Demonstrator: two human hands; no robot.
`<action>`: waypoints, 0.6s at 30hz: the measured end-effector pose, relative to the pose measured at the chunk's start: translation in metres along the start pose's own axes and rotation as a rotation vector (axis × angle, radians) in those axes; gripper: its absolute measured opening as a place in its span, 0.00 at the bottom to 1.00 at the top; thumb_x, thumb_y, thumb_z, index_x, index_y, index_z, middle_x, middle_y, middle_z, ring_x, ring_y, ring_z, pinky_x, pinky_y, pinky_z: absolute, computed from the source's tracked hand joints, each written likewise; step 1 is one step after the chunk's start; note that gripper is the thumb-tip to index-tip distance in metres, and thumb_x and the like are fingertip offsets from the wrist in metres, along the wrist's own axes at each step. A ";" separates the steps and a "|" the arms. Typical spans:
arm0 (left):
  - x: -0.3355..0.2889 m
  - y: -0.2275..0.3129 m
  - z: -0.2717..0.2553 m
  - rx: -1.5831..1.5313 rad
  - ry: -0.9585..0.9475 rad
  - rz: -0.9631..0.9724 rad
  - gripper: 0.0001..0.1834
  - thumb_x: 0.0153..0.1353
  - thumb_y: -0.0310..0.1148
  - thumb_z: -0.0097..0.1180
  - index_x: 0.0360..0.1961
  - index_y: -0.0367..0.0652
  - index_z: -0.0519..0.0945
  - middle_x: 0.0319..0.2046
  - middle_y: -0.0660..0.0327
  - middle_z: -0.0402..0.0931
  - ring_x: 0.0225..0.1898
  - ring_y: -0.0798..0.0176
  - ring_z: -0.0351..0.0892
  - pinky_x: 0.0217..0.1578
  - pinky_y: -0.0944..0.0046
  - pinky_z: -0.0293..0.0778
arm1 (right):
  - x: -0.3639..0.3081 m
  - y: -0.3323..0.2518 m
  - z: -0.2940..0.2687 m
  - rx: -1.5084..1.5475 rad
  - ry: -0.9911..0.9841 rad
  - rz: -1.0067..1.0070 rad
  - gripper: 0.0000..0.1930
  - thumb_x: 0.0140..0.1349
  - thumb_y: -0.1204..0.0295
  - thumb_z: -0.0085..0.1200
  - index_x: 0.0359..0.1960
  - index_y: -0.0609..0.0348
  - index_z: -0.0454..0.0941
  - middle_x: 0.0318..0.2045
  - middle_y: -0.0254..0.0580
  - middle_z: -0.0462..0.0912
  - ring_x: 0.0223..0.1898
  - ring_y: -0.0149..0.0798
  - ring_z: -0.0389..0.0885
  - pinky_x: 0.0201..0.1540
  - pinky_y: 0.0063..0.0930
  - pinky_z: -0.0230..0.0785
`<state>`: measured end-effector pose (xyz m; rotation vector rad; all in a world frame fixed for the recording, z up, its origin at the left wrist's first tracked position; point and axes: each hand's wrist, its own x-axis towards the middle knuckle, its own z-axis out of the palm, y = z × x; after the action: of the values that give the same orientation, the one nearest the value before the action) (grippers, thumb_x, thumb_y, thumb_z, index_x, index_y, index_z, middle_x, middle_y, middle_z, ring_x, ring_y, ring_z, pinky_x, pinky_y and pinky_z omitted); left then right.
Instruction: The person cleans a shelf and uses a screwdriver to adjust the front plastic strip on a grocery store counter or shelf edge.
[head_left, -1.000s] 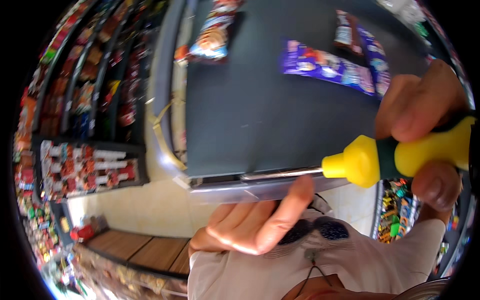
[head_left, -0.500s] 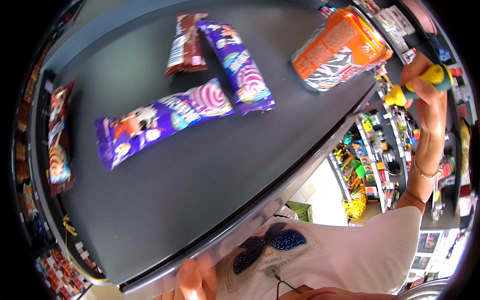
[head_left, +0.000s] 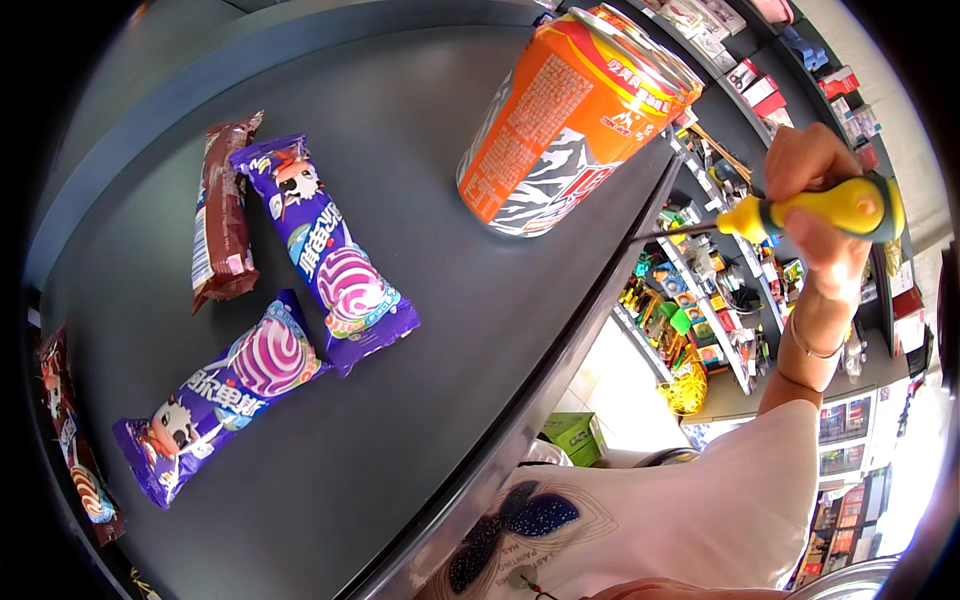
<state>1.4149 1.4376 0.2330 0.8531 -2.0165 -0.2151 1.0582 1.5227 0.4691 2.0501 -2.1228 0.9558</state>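
Observation:
My right hand (head_left: 815,190) grips a screwdriver (head_left: 800,212) with a yellow and green handle. Its metal shaft points left, and the tip touches the front edge of a dark grey shelf (head_left: 450,330) just below an orange can (head_left: 570,120). The can stands near that edge. Two purple candy packets (head_left: 330,270) (head_left: 215,395) and a brown wrapped bar (head_left: 222,215) lie flat on the shelf to the left. My left hand is out of view.
Another wrapped snack (head_left: 75,470) lies at the shelf's far left rim. Store racks full of small goods (head_left: 720,290) stand behind my right arm. A green box (head_left: 575,435) sits on the pale floor below.
The view swung right along the shelf. The can now stands closer and larger. My right hand with the screwdriver came in toward the shelf edge. My left hand dropped out of sight.

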 end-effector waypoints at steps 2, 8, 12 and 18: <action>-0.001 0.000 0.001 -0.002 0.001 -0.009 0.30 0.62 0.36 0.59 0.59 0.29 0.65 0.39 0.47 0.79 0.36 0.61 0.79 0.40 0.70 0.77 | -0.004 -0.001 0.010 -0.053 -0.015 0.013 0.10 0.46 0.71 0.60 0.26 0.62 0.73 0.23 0.35 0.72 0.25 0.27 0.66 0.28 0.21 0.55; -0.002 0.001 0.006 -0.007 -0.007 -0.039 0.31 0.61 0.39 0.59 0.59 0.29 0.66 0.38 0.48 0.79 0.34 0.61 0.79 0.39 0.69 0.77 | -0.002 0.013 0.027 -0.335 -0.108 0.191 0.08 0.48 0.74 0.60 0.26 0.61 0.73 0.24 0.34 0.75 0.26 0.29 0.73 0.30 0.23 0.63; -0.002 0.002 0.006 -0.017 0.000 -0.048 0.32 0.60 0.41 0.60 0.58 0.28 0.67 0.37 0.48 0.79 0.33 0.61 0.79 0.38 0.68 0.77 | -0.001 0.046 0.019 -0.557 -0.072 0.159 0.08 0.53 0.73 0.58 0.28 0.61 0.73 0.25 0.38 0.76 0.27 0.34 0.74 0.33 0.28 0.68; -0.006 0.005 0.006 -0.026 0.000 -0.069 0.34 0.59 0.44 0.60 0.58 0.28 0.68 0.35 0.49 0.79 0.32 0.61 0.78 0.37 0.67 0.76 | -0.016 0.085 -0.008 -0.573 0.069 0.301 0.10 0.59 0.67 0.60 0.32 0.62 0.75 0.22 0.36 0.78 0.24 0.27 0.74 0.30 0.24 0.68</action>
<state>1.4097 1.4438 0.2278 0.9077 -1.9815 -0.2793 0.9787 1.5358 0.4350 1.4363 -2.3483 0.3521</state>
